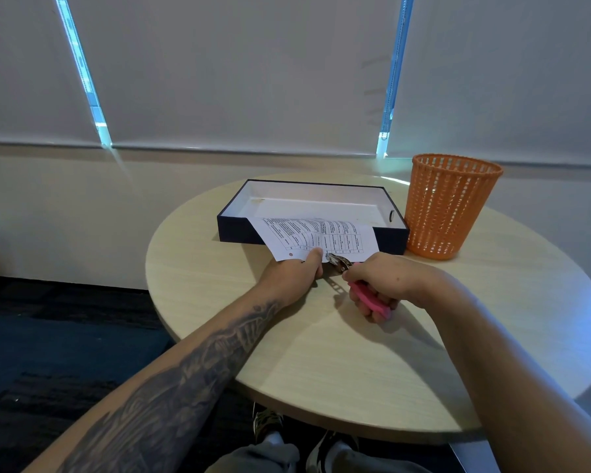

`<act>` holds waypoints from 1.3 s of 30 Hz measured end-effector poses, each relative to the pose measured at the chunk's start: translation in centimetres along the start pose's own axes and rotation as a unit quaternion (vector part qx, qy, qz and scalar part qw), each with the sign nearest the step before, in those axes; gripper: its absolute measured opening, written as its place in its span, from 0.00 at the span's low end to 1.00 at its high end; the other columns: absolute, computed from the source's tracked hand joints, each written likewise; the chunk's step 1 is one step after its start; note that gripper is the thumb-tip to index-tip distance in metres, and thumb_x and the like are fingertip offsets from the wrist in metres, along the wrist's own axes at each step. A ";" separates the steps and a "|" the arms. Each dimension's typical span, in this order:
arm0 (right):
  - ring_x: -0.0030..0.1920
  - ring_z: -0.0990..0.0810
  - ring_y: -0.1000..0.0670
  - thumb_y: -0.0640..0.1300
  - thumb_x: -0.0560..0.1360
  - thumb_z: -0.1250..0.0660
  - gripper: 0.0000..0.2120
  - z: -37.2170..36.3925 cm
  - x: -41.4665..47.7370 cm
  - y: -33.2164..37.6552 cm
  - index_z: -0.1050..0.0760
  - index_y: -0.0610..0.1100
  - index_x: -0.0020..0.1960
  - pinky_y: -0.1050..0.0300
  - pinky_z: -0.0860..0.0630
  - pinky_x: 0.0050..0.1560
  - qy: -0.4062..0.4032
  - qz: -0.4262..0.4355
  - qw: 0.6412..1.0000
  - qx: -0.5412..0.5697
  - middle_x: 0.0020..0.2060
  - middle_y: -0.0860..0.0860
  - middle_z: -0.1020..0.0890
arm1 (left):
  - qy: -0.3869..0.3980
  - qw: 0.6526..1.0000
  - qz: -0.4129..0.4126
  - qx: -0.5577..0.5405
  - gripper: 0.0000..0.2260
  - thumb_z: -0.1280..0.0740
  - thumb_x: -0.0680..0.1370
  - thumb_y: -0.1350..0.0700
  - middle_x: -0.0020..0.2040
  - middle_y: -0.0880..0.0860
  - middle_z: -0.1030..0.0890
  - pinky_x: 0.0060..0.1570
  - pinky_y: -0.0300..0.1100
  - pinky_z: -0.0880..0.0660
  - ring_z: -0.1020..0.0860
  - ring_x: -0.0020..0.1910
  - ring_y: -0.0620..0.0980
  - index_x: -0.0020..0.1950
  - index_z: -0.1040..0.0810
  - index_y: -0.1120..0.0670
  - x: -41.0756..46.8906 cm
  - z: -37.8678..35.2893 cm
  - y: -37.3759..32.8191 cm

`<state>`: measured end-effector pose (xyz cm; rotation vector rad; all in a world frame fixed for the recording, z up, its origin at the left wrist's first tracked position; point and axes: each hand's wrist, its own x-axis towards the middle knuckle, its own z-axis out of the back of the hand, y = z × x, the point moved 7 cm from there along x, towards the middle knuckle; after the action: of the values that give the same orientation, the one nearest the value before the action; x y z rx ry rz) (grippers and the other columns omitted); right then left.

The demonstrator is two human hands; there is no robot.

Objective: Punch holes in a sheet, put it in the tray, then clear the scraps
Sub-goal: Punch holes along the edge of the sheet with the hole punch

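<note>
While the left hand [296, 274] pinches the sheet [316, 238] at its near edge, thumb on top, the right hand [381, 285] is wrapped tight around the pink handles of the punch [359, 285], whose metal head bites that same edge just at 3 o'clock of the thumb. One hole already shows near the sheet's near left corner. The sheet's far part lies over the tray's near wall, so it bridges tray [234, 230] and table [321, 353]. The tray sits at 12 o'clock from the hands, dark outside, white inside. At 2 o'clock an orange basket [451, 206] stands upright, just beside the tray's right end; I cannot tell whether they touch. From 4 to 8 o'clock the round tabletop is bare down to its near rim, and the right side out to the rim is open too.
</note>
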<state>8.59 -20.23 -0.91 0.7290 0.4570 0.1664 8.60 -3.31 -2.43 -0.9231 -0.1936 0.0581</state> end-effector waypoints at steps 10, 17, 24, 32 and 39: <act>0.27 0.21 0.43 0.49 0.80 0.39 0.16 -0.1 -0.2 -0.2 0.23 0.38 0.42 0.55 0.29 0.35 0.001 -0.008 1.000 0.005 0.30 0.41 0.17 | -0.001 1.000 -0.007 -0.006 0.22 0.43 0.84 0.44 0.43 0.51 0.17 0.50 0.43 0.26 0.20 0.45 0.48 0.38 0.20 0.54 -0.3 0.0 -0.4; 0.31 0.19 0.43 0.58 0.82 0.46 0.24 0.7 -1.4 -0.8 0.22 0.39 0.52 0.61 0.29 0.30 0.007 0.024 0.997 0.070 0.39 0.39 0.13 | -0.057 0.996 -0.016 -0.073 0.21 0.41 0.84 0.46 0.40 0.51 0.19 0.41 0.41 0.26 0.23 0.38 0.47 0.36 0.22 0.54 -0.5 1.4 -0.6; 0.37 0.20 0.47 0.57 0.80 0.35 0.17 4.7 -0.4 -3.1 0.21 0.43 0.50 0.49 0.22 0.42 -0.147 0.079 0.985 0.039 0.40 0.44 0.15 | -0.110 0.981 -0.017 -0.161 0.19 0.39 0.84 0.50 0.40 0.51 0.22 0.25 0.27 0.32 0.27 0.34 0.45 0.36 0.24 0.57 -0.8 2.6 -0.7; 0.44 0.20 0.50 0.65 0.67 0.24 0.22 5.7 -0.6 -4.7 0.23 0.48 0.46 0.49 0.20 0.51 -0.205 0.006 0.966 -0.159 0.43 0.50 0.18 | -0.107 0.981 -0.029 -0.162 0.20 0.39 0.83 0.49 0.37 0.53 0.22 0.30 0.33 0.30 0.28 0.33 0.45 0.34 0.24 0.55 -0.8 2.8 -0.7; 0.46 0.20 0.49 0.67 0.78 0.40 0.27 5.7 -0.8 -4.2 0.20 0.43 0.55 0.52 0.24 0.49 -0.212 0.041 0.976 -0.034 0.50 0.47 0.17 | -0.075 0.986 -0.059 -0.137 0.21 0.39 0.83 0.49 0.34 0.48 0.23 0.37 0.38 0.29 0.27 0.33 0.44 0.35 0.22 0.58 -2.2 3.3 -1.2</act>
<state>10.41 -27.03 0.30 0.6927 0.0142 0.0985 5.75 -1.71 0.16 -1.1807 -0.4031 -0.0098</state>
